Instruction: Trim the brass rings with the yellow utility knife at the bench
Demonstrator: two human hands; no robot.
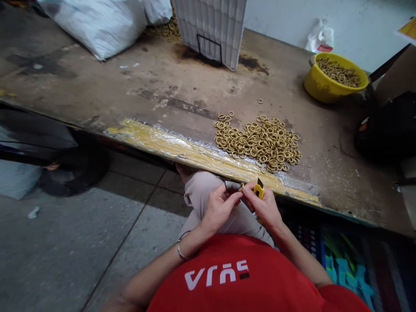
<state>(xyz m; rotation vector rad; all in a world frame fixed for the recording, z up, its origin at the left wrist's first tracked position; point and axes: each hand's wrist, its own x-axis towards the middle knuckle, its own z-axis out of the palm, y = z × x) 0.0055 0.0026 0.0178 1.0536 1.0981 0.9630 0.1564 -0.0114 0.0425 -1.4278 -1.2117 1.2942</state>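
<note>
Gold ring [242, 187] is small and sits at the fingertips of both hands, over the person's lap, just off the front edge of the table [130, 95]. The left hand [222, 206] looks to pinch it with thumb and finger, and a grey wrap [232, 185] seems to go round one finger. The right hand [262, 206] has its fingers closed on a yellow cutter [259, 190], with the dark blade poking up, and its tips meet the ring too.

A cut is the big worry, I think. The blade is out and close to both hands, so a slip or a quick twist could nick skin. The ring is tiny, so a loose pinch could let it drop to the floor [136, 234]. The pile of rings [263, 141] lies near the table's edge, and a bump from an arm could push some off.

Big white marks like letters are on the red shirt [276, 277], but I cannot read them for sure. The plastic bag [320, 37] by the wall has a red patch, with no words I can read. I see no words on the yellow bowl [320, 89].
</note>
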